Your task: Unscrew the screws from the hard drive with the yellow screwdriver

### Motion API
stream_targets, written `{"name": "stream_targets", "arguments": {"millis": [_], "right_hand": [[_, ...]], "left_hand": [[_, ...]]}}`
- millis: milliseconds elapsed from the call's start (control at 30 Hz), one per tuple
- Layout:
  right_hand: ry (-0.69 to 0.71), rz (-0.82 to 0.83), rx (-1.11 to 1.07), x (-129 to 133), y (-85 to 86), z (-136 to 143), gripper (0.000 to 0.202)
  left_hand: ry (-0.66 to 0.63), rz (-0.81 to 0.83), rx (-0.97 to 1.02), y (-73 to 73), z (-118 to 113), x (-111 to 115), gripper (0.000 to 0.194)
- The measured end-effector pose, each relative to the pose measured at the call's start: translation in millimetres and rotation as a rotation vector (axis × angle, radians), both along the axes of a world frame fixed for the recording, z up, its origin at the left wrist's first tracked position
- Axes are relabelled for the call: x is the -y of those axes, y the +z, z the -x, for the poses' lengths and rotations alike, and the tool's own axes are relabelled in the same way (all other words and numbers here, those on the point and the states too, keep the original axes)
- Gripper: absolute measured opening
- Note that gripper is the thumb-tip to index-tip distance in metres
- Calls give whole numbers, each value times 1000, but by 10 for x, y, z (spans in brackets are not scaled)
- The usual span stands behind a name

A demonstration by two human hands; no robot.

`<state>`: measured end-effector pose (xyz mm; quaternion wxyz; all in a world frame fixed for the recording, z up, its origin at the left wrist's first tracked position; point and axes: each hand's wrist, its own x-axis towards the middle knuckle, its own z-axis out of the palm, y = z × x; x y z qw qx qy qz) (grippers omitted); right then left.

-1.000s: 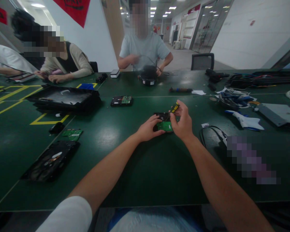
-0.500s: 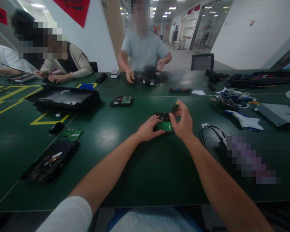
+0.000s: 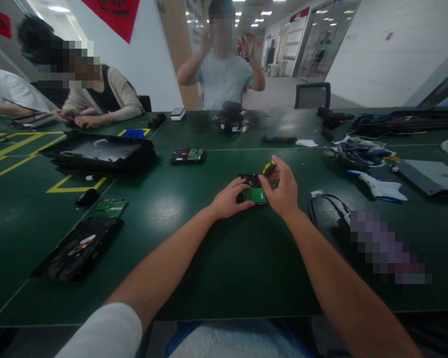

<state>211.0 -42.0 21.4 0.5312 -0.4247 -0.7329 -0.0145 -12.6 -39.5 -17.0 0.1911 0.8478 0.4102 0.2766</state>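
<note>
A small hard drive with a green circuit board (image 3: 256,195) lies on the dark green table (image 3: 194,268) in front of me. My left hand (image 3: 231,199) grips its left side, thumb along the near edge and fingers over the far left corner. In my right hand (image 3: 281,188) is a yellow and black screwdriver (image 3: 269,167), its handle tilted up between the fingers. The screwdriver's tip is too small to make out near the drive's right part.
Another drive (image 3: 188,155) lies beyond, to the left. An opened drive (image 3: 80,248), a loose green board (image 3: 112,207) and a black tray (image 3: 100,151) are at left. Gloves (image 3: 377,186), cables (image 3: 362,151) and a metal box (image 3: 431,176) lie right. A person (image 3: 226,77) sits opposite.
The screwdriver handle has turned and shows more yellow; my right fingers have shifted slightly. My left hand stays put. The person opposite has raised both hands from the table to head height.
</note>
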Motion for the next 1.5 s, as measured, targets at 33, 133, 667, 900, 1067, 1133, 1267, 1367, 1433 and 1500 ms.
{"name": "stream_targets", "arguments": {"millis": [33, 133, 667, 900, 1067, 1133, 1267, 1367, 1433, 1500], "right_hand": [[3, -2, 6, 1, -4, 0, 67], [21, -2, 11, -7, -16, 2, 67], [9, -21, 12, -32, -19, -6, 66], [11, -31, 6, -18, -13, 8, 65], [-9, -33, 21, -16, -2, 1, 66], [0, -31, 17, -16, -2, 1, 65], [4, -27, 6, -19, -2, 4, 64], [-8, -30, 0, -8, 12, 6, 64], [-11, -35, 0, 7, 23, 8, 63], [3, -35, 2, 16, 27, 13, 63]], "left_hand": [[0, -2, -1, -5, 0, -2, 68], [7, 2, -11, -15, -2, -7, 70], [8, 17, 8, 3, -4, 6, 67], [11, 10, 4, -6, -1, 3, 68], [8, 4, -5, 8, -3, 12, 68], [10, 0, -8, 12, -7, 13, 69], [17, 0, -12, 13, -12, 15, 68], [15, -1, -16, 10, -9, 16, 69], [14, -3, -19, 7, -7, 14, 69], [15, -1, -21, 6, -5, 12, 69]]}}
